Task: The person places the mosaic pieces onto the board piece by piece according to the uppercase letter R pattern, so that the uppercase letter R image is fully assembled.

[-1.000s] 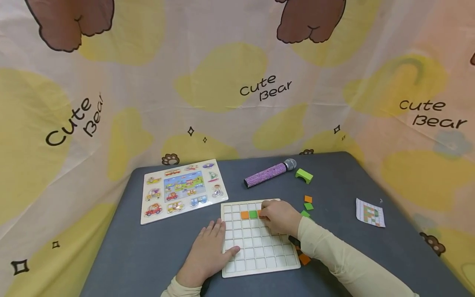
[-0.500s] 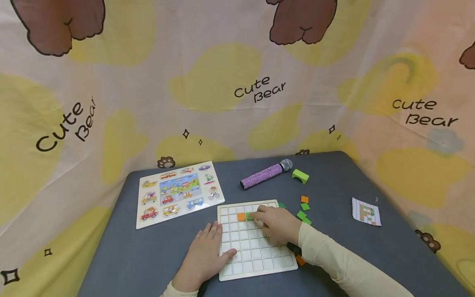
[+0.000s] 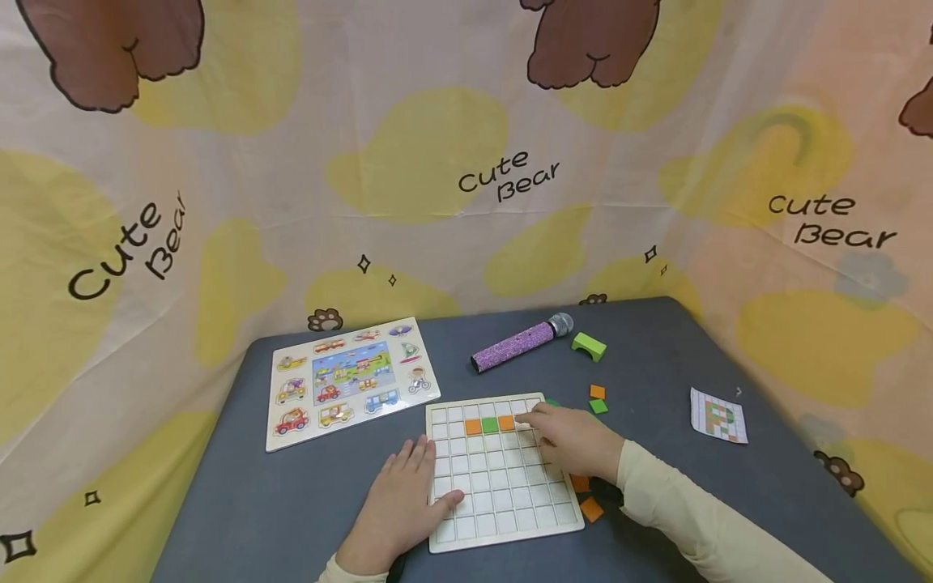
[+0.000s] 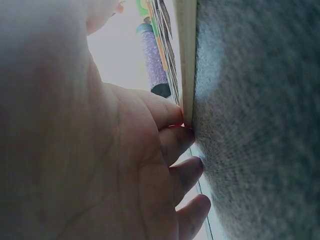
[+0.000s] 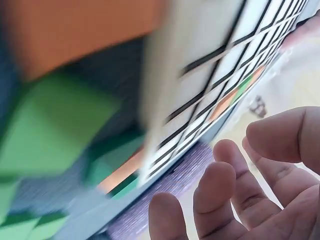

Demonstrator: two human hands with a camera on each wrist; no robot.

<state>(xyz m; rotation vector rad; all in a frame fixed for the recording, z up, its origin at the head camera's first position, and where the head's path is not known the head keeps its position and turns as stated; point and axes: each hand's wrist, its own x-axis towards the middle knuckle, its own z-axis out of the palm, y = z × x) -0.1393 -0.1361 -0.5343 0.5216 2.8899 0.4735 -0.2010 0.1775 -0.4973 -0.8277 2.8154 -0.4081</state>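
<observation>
On the bench [image 3: 291, 502], the grid board [image 3: 503, 478] sat with an orange tile [image 3: 474, 427], a green tile [image 3: 490, 425] and a second orange tile [image 3: 506, 423] side by side on it. Your left hand [image 3: 403, 495] lay flat, thumb over the board's left edge. Your right hand [image 3: 578, 443] was empty, fingers loose, just beside the second orange tile.

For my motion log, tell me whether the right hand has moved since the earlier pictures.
Yes. In the head view, the right hand has moved rightward, judged against the white grid board, away from the green tile on it.
</observation>
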